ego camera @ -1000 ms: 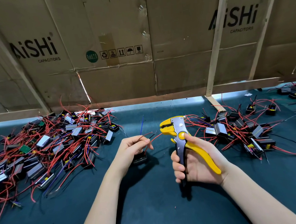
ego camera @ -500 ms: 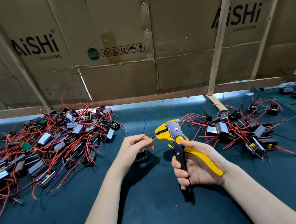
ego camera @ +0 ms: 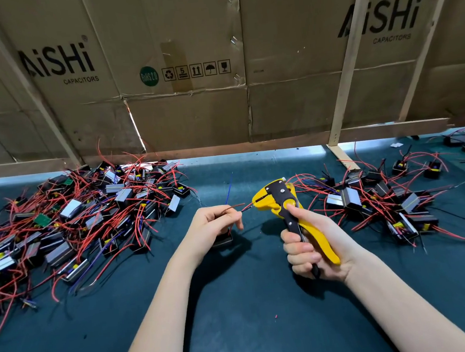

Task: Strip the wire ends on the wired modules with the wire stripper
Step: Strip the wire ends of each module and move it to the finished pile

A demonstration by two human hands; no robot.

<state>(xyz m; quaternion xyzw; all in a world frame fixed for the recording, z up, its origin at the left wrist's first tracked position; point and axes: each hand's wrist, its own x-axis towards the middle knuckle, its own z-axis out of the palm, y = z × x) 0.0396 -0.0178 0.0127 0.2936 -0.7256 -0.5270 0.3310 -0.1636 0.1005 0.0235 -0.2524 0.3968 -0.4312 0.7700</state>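
My right hand (ego camera: pixel 314 241) grips the handles of a yellow and black wire stripper (ego camera: pixel 284 207), jaws pointing left. My left hand (ego camera: pixel 213 226) pinches thin red wires (ego camera: pixel 233 207) of a small black module (ego camera: pixel 224 240) that sits mostly hidden under the hand. One wire end (ego camera: pixel 246 208) reaches into the stripper's jaws. A blue wire (ego camera: pixel 229 189) of the same module sticks up behind the hand.
A big heap of wired modules (ego camera: pixel 68 222) with red wires covers the left of the dark green mat (ego camera: pixel 239 317). A smaller heap (ego camera: pixel 384 198) lies at the right. Cardboard walls (ego camera: pixel 186 66) and wooden slats (ego camera: pixel 353 59) close the back.
The stripper has moved left to the wire, and a wire end now sits in its jaws. My left hand stayed over the module, still pinching the wires.
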